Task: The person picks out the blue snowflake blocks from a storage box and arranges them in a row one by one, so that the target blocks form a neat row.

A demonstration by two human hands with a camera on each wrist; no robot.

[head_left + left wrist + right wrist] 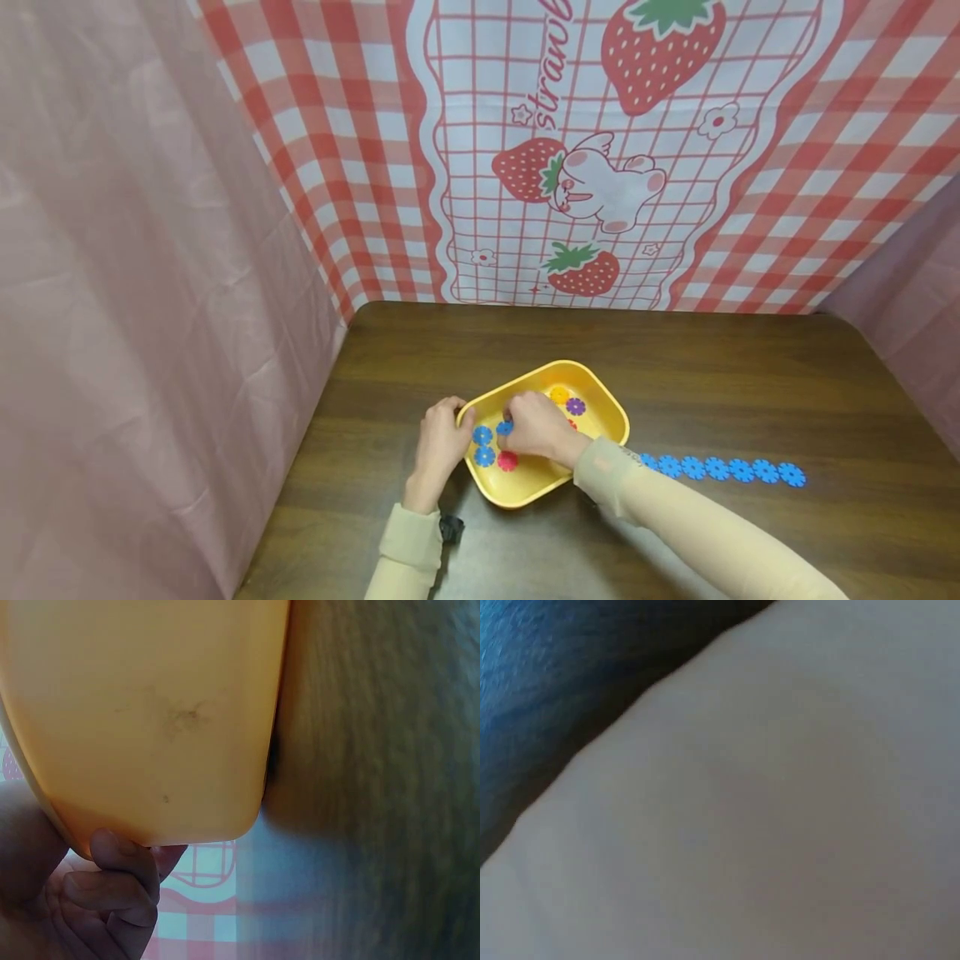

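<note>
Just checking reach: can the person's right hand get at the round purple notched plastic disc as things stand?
Probably yes: the right hand is inside the yellow plastic tray, and the purple disc lies uncovered there, no wall between; it would just swing back from the blue notched disc.

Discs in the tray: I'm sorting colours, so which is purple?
The purple disc lies right of the yellow disc in the tray; others visible are blue, yellow or reddish.

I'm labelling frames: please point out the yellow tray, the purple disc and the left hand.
Yellow tray (531, 479): head view, bare floor.
Purple disc (575, 407): head view, middle.
Left hand (441, 440): head view, back of hand.
</note>
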